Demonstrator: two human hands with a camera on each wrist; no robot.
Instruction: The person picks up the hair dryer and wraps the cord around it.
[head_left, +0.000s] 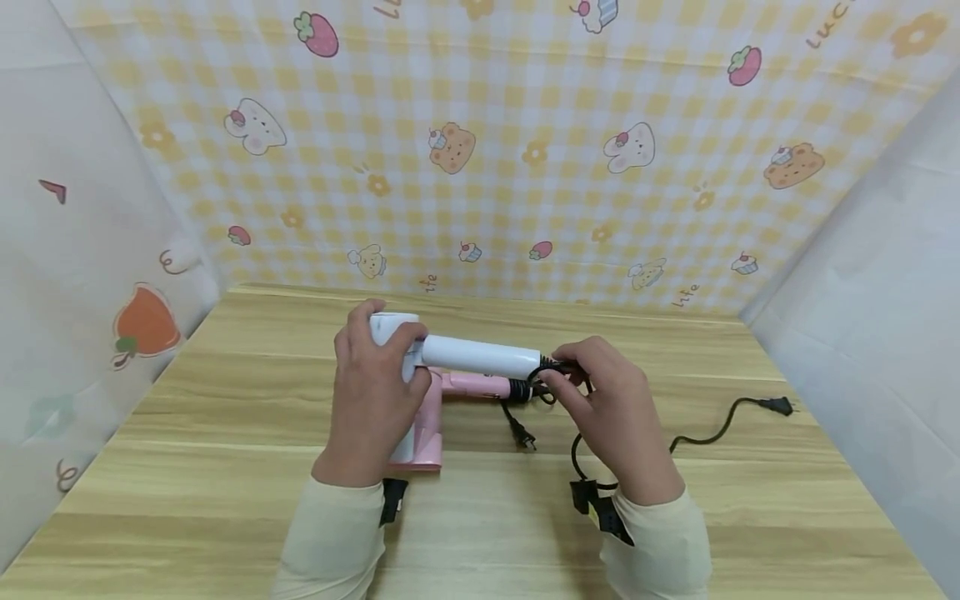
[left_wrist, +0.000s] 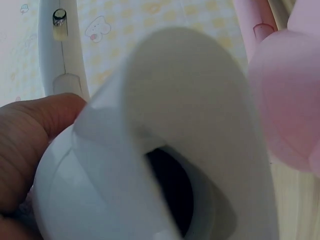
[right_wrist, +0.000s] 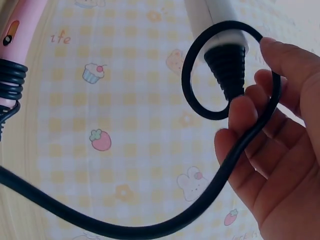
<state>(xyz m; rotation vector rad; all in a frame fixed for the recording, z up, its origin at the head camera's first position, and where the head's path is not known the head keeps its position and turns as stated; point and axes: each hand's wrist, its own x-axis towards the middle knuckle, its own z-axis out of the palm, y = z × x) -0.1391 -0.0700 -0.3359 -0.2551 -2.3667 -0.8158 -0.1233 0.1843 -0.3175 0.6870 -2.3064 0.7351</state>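
A white hair dryer (head_left: 483, 357) is held up over the table, its handle pointing right. My left hand (head_left: 375, 392) grips its head, thumb near the joint with the handle; the wide nozzle (left_wrist: 192, 85) fills much of the left wrist view. At the handle's end my right hand (head_left: 618, 417) pinches the black cord (right_wrist: 145, 232). The cord makes one loop around the handle's end, just above the ribbed sleeve (right_wrist: 227, 67). Behind and below lies a pink hair dryer (head_left: 476, 385), partly hidden by the white one, with its own cord wound round its handle.
The white dryer's cord runs right across the wooden table (head_left: 225, 517) to a black plug (head_left: 776, 406). A second plug (head_left: 522, 435) lies below the pink handle. A yellow checked cloth (head_left: 525, 200) hangs at the back, with pale cloths at both sides.
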